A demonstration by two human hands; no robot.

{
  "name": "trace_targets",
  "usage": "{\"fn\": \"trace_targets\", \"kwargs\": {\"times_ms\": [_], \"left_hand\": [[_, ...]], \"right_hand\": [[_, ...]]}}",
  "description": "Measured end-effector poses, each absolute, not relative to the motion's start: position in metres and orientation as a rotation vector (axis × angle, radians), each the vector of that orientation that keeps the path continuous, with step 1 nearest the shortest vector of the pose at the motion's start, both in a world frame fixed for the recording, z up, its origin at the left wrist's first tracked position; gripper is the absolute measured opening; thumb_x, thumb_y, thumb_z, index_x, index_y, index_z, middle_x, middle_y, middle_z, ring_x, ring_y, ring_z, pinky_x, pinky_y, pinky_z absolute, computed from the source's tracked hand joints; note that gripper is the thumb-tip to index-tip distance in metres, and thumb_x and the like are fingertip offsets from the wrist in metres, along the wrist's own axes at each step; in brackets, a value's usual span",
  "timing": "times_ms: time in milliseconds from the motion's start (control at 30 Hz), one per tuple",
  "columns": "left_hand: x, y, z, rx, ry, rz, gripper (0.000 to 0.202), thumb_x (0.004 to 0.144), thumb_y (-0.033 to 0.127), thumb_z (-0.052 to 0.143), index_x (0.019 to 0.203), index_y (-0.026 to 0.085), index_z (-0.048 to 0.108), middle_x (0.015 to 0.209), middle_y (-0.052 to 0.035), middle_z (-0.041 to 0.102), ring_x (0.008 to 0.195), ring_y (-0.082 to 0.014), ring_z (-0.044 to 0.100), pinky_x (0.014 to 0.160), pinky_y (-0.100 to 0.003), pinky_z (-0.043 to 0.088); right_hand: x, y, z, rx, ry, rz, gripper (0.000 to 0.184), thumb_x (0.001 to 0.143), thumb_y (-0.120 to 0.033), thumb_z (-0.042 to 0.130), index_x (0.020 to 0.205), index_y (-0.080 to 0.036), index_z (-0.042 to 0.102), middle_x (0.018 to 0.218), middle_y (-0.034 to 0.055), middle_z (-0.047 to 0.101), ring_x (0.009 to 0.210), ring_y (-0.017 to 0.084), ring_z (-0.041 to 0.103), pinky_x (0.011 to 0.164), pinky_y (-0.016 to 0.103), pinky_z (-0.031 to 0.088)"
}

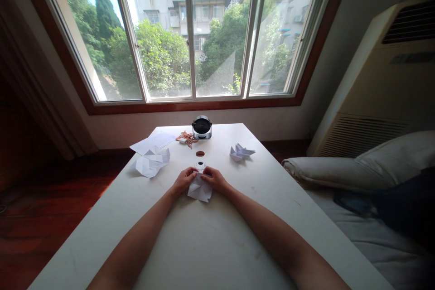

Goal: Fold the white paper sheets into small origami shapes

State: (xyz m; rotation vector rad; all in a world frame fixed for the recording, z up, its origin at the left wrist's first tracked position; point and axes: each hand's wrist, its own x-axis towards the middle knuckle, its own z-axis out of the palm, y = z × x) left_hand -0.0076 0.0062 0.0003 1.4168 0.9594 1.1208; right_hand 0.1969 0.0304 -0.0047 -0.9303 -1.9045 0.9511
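Note:
A folded piece of white paper (200, 190) lies on the white table (210, 244) in front of me. My left hand (183, 180) pinches its upper left edge, fingers closed on it. My right hand (215, 178) grips the upper right edge the same way. Both hands meet at the top of the paper, and both forearms rest on the table.
A finished folded paper figure (240, 152) sits to the right, a crumpled folded sheet (152, 163) and flat sheets (152, 142) to the left. A small round device (201, 127), an orange cord (186, 137), a brown disc (200, 153) and a small ring-shaped object (200, 164) lie beyond. A bed (374, 199) adjoins on the right.

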Motion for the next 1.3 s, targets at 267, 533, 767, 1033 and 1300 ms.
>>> {"fn": "trace_targets", "kwargs": {"times_ms": [267,533,767,1033,1300], "left_hand": [[-0.0084,0.0093,-0.0049,1.473,0.991,1.128,0.031,0.083,0.043,0.067,0.096,0.014,0.066,0.079,-0.0016,0.062,0.068,-0.0121,0.052,0.060,-0.022,0.038],[-0.0079,0.0091,-0.0056,1.499,1.012,1.138,0.032,0.084,0.045,0.065,0.094,0.014,0.067,0.075,-0.0006,0.059,0.065,-0.0115,0.049,0.058,-0.022,0.036],[-0.0081,0.0092,-0.0048,1.517,1.015,1.139,0.033,0.084,0.045,0.064,0.094,0.014,0.068,0.077,-0.0020,0.060,0.067,-0.0126,0.050,0.059,-0.023,0.037],[-0.0088,0.0112,-0.0070,1.526,1.020,1.133,0.031,0.085,0.043,0.064,0.094,0.014,0.069,0.079,-0.0029,0.062,0.069,-0.0130,0.051,0.061,-0.023,0.038],[-0.0082,0.0101,-0.0053,1.529,1.026,1.129,0.030,0.084,0.042,0.064,0.094,0.015,0.069,0.080,-0.0030,0.063,0.069,-0.0133,0.052,0.061,-0.023,0.039]], "right_hand": [[0.1961,0.0349,-0.0107,-0.902,-1.885,0.972,0.020,0.080,-0.038,0.065,0.084,-0.020,0.059,0.078,0.0002,0.062,0.072,0.017,0.055,0.068,0.027,0.044],[0.1961,0.0331,-0.0090,-0.929,-1.860,1.009,0.019,0.081,-0.036,0.064,0.092,-0.021,0.063,0.076,-0.0003,0.062,0.068,0.016,0.054,0.064,0.027,0.042],[0.1963,0.0320,-0.0081,-0.921,-1.871,1.008,0.017,0.082,-0.033,0.064,0.092,-0.020,0.064,0.074,-0.0006,0.062,0.066,0.015,0.053,0.063,0.026,0.041],[0.1962,0.0326,-0.0092,-0.925,-1.875,1.003,0.016,0.082,-0.032,0.063,0.093,-0.020,0.065,0.074,-0.0007,0.062,0.065,0.015,0.053,0.063,0.026,0.041],[0.1961,0.0326,-0.0086,-0.945,-1.885,0.983,0.015,0.082,-0.031,0.062,0.092,-0.020,0.066,0.073,-0.0006,0.062,0.066,0.015,0.053,0.063,0.026,0.041]]}}
